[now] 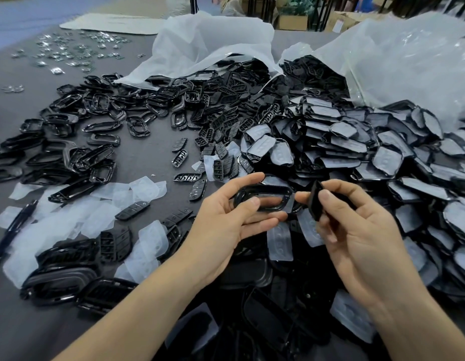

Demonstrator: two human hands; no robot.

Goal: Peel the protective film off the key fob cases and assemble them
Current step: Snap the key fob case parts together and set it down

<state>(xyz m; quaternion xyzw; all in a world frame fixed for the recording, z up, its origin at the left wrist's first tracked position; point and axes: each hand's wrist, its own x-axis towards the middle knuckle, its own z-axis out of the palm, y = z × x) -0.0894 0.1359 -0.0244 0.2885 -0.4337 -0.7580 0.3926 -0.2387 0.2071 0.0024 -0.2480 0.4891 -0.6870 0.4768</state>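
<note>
Above the near edge of the table (pixel 148 152), a left hand (pixel 226 217) grips a black oval frame (pixel 268 189) in curled fingers (pixel 242 182). A right hand (pixel 356 230) pinches a black button pad (pixel 316 201) just beside it. To seat well, the pad likely needs squaring with the opening, then even pressure.

Bare-armed to frame edge, both sides. Left grip (pixel 226 217) & right grip (pixel 361 235) bare too — slim, w/ short, rounded, plain nails; creases at knuckles & wrists.
</note>
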